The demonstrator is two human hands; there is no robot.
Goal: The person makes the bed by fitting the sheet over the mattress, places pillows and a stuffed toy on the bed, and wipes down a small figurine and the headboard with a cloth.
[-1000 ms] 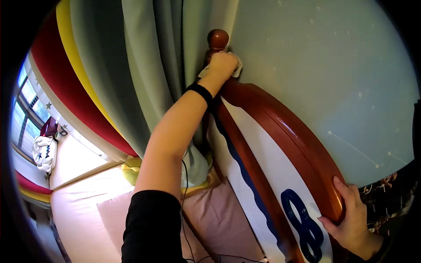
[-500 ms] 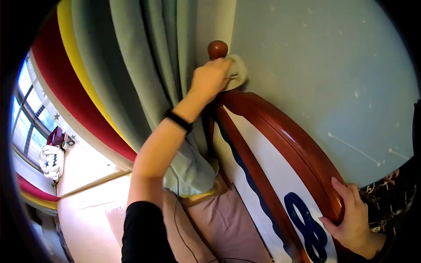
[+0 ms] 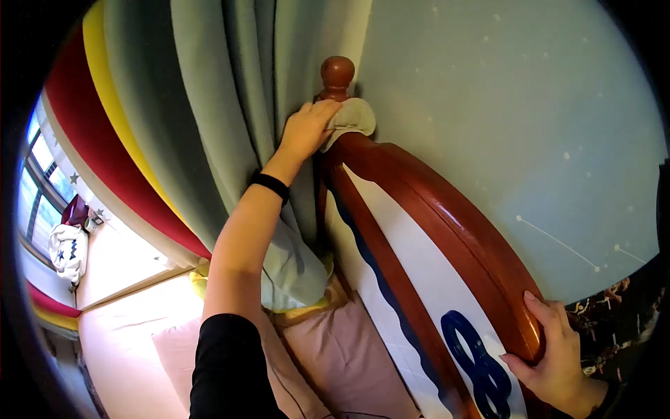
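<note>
My left hand [image 3: 305, 133], with a black band on its wrist, presses a pale grey-green cloth [image 3: 353, 117] against the headboard post. Just above the cloth is the post's round brown wooden knob [image 3: 338, 72]. At the lower right, my right hand [image 3: 558, 353] grips the curved top rail of the glossy wooden headboard [image 3: 447, 216], thumb on the front side and fingers over the top. A dark blue rope-like ornament [image 3: 478, 363] sits on the headboard's white panel beside that thumb. Part of the cloth is hidden under my left fingers.
Striped curtains [image 3: 202, 105] hang close along my left arm. A blue-grey wall [image 3: 502, 91] with white star lines stands behind the headboard. Pink pillows [image 3: 349, 349] lie below on the bed. A white bag [image 3: 68, 251] rests by the window at far left.
My left hand and the cloth have shifted from beside the knob to the post just below it, and the fingers lie flatter. My right hand keeps its hold on the rail.
</note>
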